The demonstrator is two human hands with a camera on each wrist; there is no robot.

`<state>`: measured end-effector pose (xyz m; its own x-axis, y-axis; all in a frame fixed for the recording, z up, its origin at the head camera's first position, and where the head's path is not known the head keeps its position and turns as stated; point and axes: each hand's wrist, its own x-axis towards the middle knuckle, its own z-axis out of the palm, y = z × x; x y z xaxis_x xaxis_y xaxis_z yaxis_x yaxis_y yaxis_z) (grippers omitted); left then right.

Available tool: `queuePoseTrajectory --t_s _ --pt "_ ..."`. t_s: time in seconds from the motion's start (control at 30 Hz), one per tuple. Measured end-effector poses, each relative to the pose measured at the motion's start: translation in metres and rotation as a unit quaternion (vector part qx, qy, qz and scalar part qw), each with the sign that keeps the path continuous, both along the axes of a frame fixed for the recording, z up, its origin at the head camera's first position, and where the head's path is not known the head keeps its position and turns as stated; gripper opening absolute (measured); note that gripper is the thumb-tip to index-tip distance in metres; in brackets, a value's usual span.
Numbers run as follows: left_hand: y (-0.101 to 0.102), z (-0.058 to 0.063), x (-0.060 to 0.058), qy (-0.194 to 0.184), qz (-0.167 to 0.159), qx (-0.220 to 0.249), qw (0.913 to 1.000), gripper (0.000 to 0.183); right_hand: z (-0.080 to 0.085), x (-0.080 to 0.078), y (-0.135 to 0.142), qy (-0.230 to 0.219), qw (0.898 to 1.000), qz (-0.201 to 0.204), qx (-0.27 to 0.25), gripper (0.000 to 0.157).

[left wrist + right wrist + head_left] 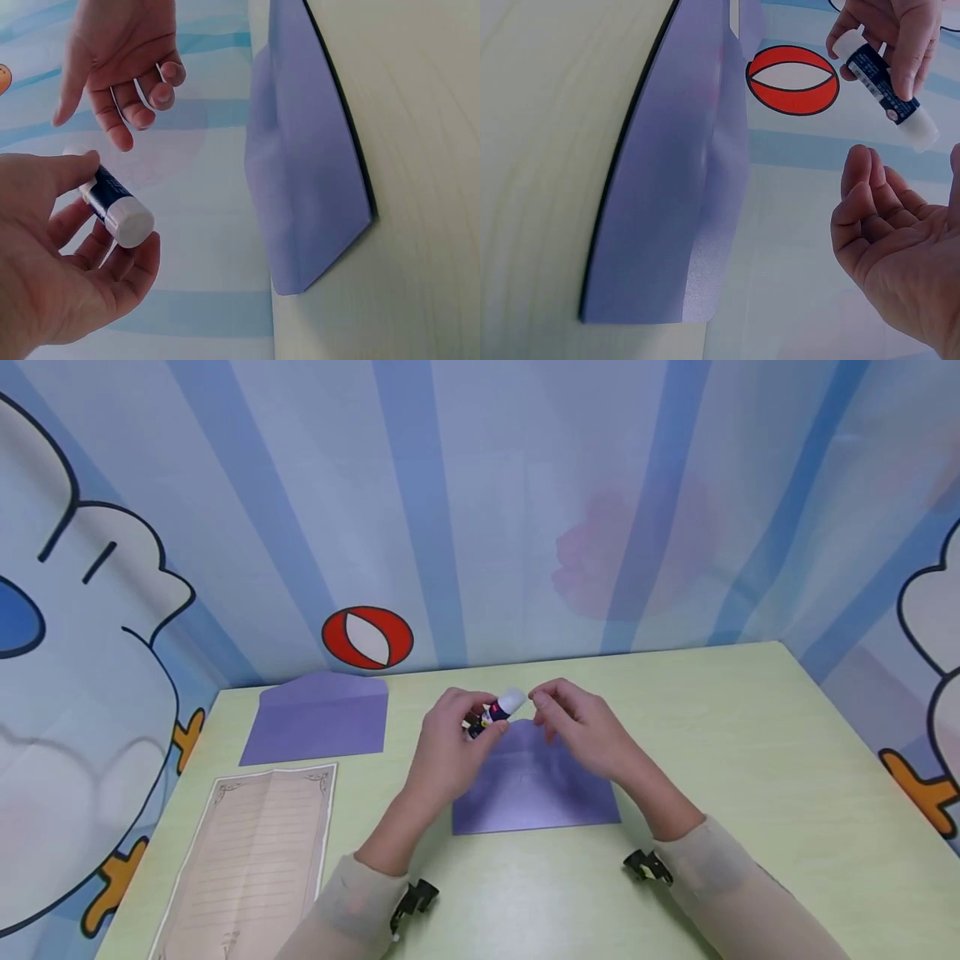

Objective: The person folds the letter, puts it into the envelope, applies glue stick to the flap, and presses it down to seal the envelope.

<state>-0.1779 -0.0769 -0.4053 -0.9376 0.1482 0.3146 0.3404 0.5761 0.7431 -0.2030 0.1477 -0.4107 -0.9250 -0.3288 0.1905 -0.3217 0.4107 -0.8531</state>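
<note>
A glue stick with a dark blue label and white ends is held between the thumb and fingers of my left hand, tilted up to the right. My right hand is close to its upper white end, fingers loosely bent and holding nothing; the right wrist view shows a gap between that hand and the glue stick. Below both hands lies a purple envelope on the table, its flap raised at the far side and partly hidden by the hands.
A second purple envelope lies at the table's back left. Nearer me is a lined, creased sheet of letter paper with ornamental corners. A printed blue striped curtain stands behind the pale table.
</note>
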Motion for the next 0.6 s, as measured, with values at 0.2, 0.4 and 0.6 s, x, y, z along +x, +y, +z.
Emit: queuePoseTrajectory --t_s 0.2,0.4,0.6 --pt "-0.003 0.002 -0.003 -0.046 0.018 0.098 0.9940 0.032 0.003 0.003 -0.004 -0.001 1.000 0.018 -0.006 0.034" --pt "-0.005 0.005 -0.005 -0.071 0.019 0.156 0.9850 0.029 0.000 0.003 -0.010 0.026 0.999 0.032 -0.002 0.034" --pt "-0.004 0.006 -0.005 -0.117 0.006 0.223 0.9678 0.027 0.000 0.007 -0.019 0.063 0.997 0.045 0.017 0.042"
